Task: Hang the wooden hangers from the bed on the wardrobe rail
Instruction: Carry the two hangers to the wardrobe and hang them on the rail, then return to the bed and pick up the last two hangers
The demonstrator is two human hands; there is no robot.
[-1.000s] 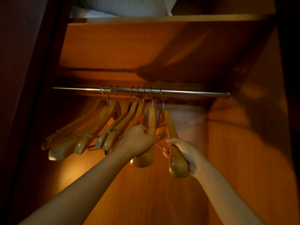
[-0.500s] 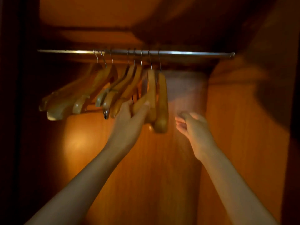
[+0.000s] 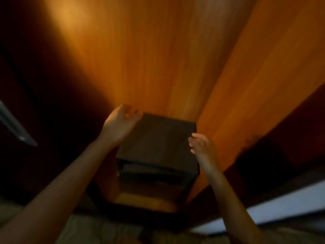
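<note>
Left hand (image 3: 121, 125) empty, fingers loosely curled, thumb and fingertips apart, raised just beside the far left corner of a dark box (image 3: 158, 138). Right hand (image 3: 202, 147) likewise empty, fingers slack and parted, close by the box's right edge; touching or just clear of it, impossible to tell through the blur.

Box set low in the wardrobe, against the orange wooden back panel (image 3: 149, 59) and hard up to the right side panel (image 3: 260, 76), with a darker opening in its front. No wooden hanger anywhere in view, nor the rail, presumably above the top edge of the picture. At lower right a pale strip (image 3: 281, 206), possibly bedding, too smeared to name.

Judged as a gap between hangs: nothing carried, view pointed low in the wardrobe.

Next, probably: turning toward the bed to check for any hanger lying there, gripping it by the wooden shoulder or neck, then lifting the hook up and over the rail. If none found, nothing more to hang.
</note>
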